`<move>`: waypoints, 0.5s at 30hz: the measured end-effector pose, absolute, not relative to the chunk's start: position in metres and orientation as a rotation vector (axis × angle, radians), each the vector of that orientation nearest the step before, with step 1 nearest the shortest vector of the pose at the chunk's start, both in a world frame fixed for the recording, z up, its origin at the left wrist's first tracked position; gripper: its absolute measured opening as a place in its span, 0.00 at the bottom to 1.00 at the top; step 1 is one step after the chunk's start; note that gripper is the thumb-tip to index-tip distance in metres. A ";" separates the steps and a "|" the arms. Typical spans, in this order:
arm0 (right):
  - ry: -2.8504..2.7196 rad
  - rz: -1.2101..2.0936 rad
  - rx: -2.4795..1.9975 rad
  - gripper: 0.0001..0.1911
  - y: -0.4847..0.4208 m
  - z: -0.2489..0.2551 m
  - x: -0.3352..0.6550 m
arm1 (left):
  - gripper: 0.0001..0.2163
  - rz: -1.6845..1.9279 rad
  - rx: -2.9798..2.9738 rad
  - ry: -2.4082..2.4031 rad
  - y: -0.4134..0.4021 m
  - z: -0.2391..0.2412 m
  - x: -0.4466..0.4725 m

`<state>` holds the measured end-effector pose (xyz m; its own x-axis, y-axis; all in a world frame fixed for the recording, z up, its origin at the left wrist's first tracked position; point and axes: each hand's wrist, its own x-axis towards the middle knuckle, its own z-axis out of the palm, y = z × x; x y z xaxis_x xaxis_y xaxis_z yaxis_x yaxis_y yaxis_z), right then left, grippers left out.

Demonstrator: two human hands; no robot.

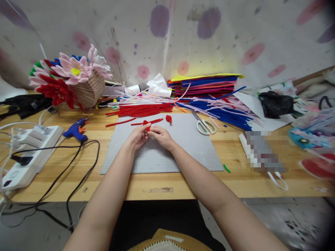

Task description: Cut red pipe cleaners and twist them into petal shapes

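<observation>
Left hand (pixel 141 136) and right hand (pixel 163 136) both have fingertips pinched nearly closed on a small red fuzzy piece (pixel 148 128) above the gray mat (pixel 199 146), probably so it can't slip. From there, a red bud (pixel 169 119) at 2 o'clock and scissors (pixel 206 127) at 3 seem parked handy. Red stems (pixel 145 110) crowd 12; bare mat around 4, near edge at 6.

A glue gun (pixel 74 130) lies left of the mat (pixel 157 160), scissors (pixel 200 122) across its right edge, pipe cleaners (pixel 145 110) behind
</observation>
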<state>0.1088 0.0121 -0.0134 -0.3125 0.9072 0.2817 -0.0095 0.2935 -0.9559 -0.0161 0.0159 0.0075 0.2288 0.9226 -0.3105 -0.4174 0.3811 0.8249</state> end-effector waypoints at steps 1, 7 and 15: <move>-1.602 1.184 -0.884 0.06 0.013 -0.014 0.109 | 0.10 1.140 0.740 0.964 0.017 0.007 -0.015; -1.446 1.234 -1.061 0.12 0.018 -0.016 0.112 | 0.12 1.373 1.093 1.201 0.019 -0.003 -0.014; -1.271 1.284 -1.149 0.09 0.021 -0.023 0.113 | 0.16 1.311 1.035 1.125 0.014 -0.006 -0.003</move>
<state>0.1125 0.0207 -0.0227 -0.0964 0.9953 0.0044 -0.0141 0.0030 -0.9999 -0.0028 0.0139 -0.0061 -0.0512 0.9983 -0.0265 -0.1777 0.0170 0.9839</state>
